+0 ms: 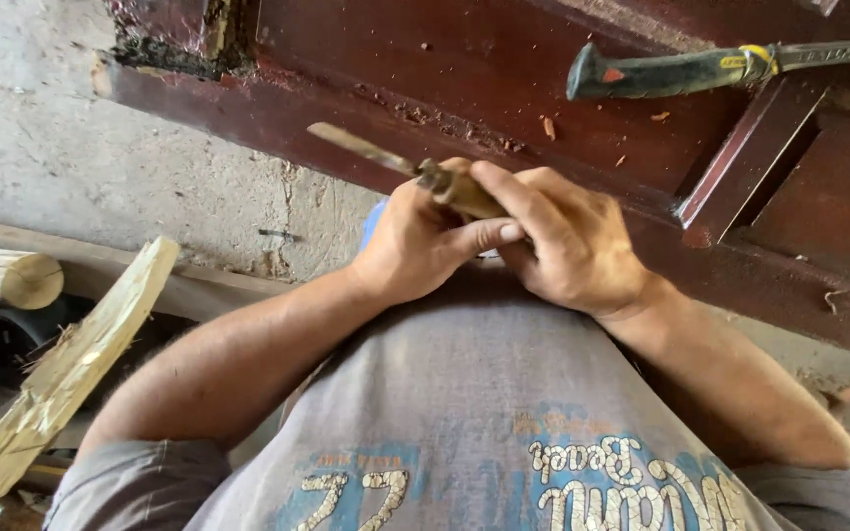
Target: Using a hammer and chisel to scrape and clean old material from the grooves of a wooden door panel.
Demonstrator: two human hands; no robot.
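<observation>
Both my hands meet in front of my chest around a chisel (386, 159) with a wooden handle and a flat metal blade that points up and to the left. My left hand (415, 241) wraps the handle from below, thumb stretched to the right. My right hand (568, 241) closes over the handle end from the right. The blade tip hovers over the dark red wooden door panel (504, 69), close to its lower rail.
A hammer with a black grip (671, 71) lies on the red panel at the upper right. Wood chips are scattered on the panel. A split pale wood piece (71, 364) and a round log end (27, 280) lie at the left on the concrete floor (41, 138).
</observation>
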